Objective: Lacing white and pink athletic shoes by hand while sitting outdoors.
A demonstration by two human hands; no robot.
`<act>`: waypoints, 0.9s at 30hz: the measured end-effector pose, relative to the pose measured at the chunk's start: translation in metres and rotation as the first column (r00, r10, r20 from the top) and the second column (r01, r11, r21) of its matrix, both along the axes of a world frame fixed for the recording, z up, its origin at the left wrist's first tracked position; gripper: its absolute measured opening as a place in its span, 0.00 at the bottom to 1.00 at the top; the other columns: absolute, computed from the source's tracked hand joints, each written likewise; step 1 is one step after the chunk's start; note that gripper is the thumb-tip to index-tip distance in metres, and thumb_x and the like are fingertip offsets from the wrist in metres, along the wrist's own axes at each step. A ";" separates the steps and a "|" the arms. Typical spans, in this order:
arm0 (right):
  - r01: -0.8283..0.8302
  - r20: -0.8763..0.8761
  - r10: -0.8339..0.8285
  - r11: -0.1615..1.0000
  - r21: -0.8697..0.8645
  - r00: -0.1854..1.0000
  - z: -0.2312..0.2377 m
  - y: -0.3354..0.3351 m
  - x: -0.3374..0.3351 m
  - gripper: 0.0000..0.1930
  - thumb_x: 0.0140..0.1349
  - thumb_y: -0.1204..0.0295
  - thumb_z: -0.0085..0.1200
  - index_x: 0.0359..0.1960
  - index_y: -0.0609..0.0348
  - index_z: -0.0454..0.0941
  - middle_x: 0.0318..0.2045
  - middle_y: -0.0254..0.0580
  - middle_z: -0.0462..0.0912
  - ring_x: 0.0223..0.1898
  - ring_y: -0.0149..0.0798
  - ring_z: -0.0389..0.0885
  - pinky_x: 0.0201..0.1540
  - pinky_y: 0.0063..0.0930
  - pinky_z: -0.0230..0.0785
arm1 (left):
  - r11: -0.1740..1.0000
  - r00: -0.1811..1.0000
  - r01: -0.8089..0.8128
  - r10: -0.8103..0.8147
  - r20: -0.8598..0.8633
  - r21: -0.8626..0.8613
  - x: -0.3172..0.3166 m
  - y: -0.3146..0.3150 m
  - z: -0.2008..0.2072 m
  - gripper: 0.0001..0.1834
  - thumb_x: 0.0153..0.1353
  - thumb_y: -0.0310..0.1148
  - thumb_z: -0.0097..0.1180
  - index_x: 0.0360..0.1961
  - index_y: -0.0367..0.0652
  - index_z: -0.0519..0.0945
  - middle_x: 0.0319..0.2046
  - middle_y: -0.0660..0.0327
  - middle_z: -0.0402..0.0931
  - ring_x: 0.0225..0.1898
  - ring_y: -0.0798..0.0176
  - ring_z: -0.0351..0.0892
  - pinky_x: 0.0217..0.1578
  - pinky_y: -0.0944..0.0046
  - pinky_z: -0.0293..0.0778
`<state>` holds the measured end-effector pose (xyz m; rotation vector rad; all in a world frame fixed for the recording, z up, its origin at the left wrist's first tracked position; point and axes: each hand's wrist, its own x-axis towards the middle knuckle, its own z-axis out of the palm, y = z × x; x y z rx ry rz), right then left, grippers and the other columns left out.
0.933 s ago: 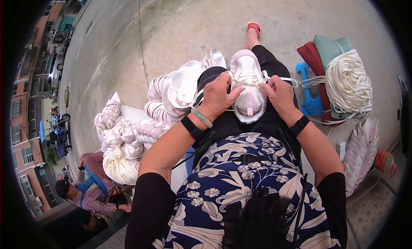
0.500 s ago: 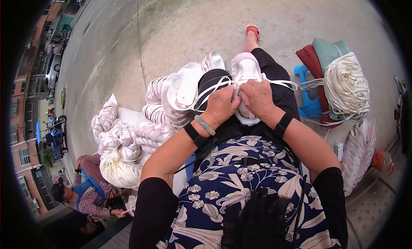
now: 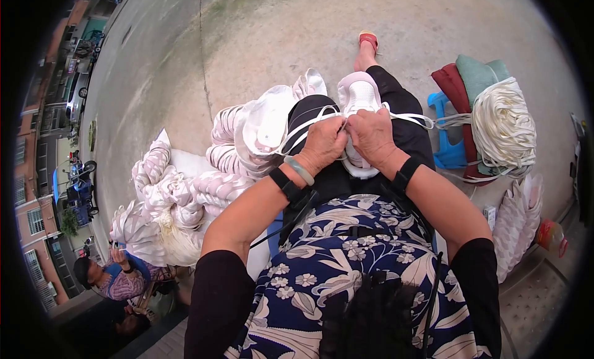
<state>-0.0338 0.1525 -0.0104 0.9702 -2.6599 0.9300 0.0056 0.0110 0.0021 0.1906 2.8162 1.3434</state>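
Observation:
A white and pink shoe upper rests on my lap between my thighs, its rounded toe end pointing away from me. My left hand pinches a white shoelace at the upper's lacing edge. The lace loops out to the left over my knee. Close beside it, my right hand is closed on the upper, thumb and fingertips pressed together near the eyelets. Another length of lace runs out to the right over my other thigh. The fingertips of both hands almost touch, and the exact eyelet between them is hidden.
Bundled pink and white uppers lie at my left, with cream laces among them. On my right, a blue stool bears red and green cloth and a lace bundle. More uppers stand near a plastic jar. A co-worker sits far left.
My hands stay together at the lacing edge, with only small finger shifts. At the left, the co-worker has raised a hand, and a bunch of uppers now covers part of the cream laces.

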 end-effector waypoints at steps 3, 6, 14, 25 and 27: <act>-0.060 -0.053 0.065 0.994 0.086 0.996 0.011 0.006 -0.001 0.01 0.45 0.72 0.53 0.21 0.52 0.75 0.20 0.36 0.74 0.25 0.40 0.74 0.33 0.35 0.57 | 0.999 1.000 0.003 -0.004 -0.022 -0.038 0.000 0.003 0.003 0.06 0.48 0.28 0.47 0.28 0.37 0.72 0.24 0.46 0.73 0.30 0.43 0.74 0.31 0.52 0.69; -0.091 -0.077 0.101 0.988 0.125 0.992 0.019 0.026 0.002 0.01 0.43 0.72 0.52 0.20 0.51 0.74 0.19 0.35 0.74 0.25 0.39 0.74 0.34 0.35 0.56 | 0.991 0.999 0.020 -0.023 -0.024 -0.131 0.001 0.003 0.003 0.08 0.49 0.28 0.48 0.32 0.37 0.73 0.25 0.47 0.73 0.29 0.45 0.74 0.31 0.55 0.70; 0.063 0.051 -0.068 0.993 0.095 0.996 0.001 0.173 0.036 0.05 0.46 0.73 0.56 0.20 0.53 0.72 0.19 0.35 0.70 0.23 0.42 0.68 0.32 0.34 0.55 | 0.987 0.999 0.012 -0.019 -0.045 -0.159 0.001 0.003 -0.001 0.10 0.50 0.27 0.49 0.35 0.37 0.74 0.24 0.48 0.73 0.28 0.47 0.75 0.30 0.57 0.71; 0.107 0.235 -0.119 0.992 0.062 0.965 0.002 0.187 0.037 0.09 0.44 0.71 0.57 0.28 0.55 0.72 0.26 0.38 0.72 0.29 0.43 0.71 0.35 0.33 0.59 | 0.976 0.991 -0.052 0.024 -0.134 -0.210 -0.001 0.003 0.022 0.08 0.51 0.31 0.56 0.29 0.37 0.77 0.23 0.55 0.73 0.24 0.56 0.74 0.27 0.62 0.69; 0.086 0.155 -0.081 0.996 -0.024 0.985 0.008 0.163 0.026 0.16 0.43 0.68 0.59 0.35 0.56 0.71 0.32 0.40 0.73 0.34 0.43 0.73 0.39 0.34 0.60 | 0.978 0.982 -0.021 -0.019 -0.189 -0.207 -0.003 0.005 0.023 0.07 0.51 0.30 0.56 0.29 0.38 0.77 0.23 0.55 0.73 0.25 0.56 0.74 0.27 0.62 0.69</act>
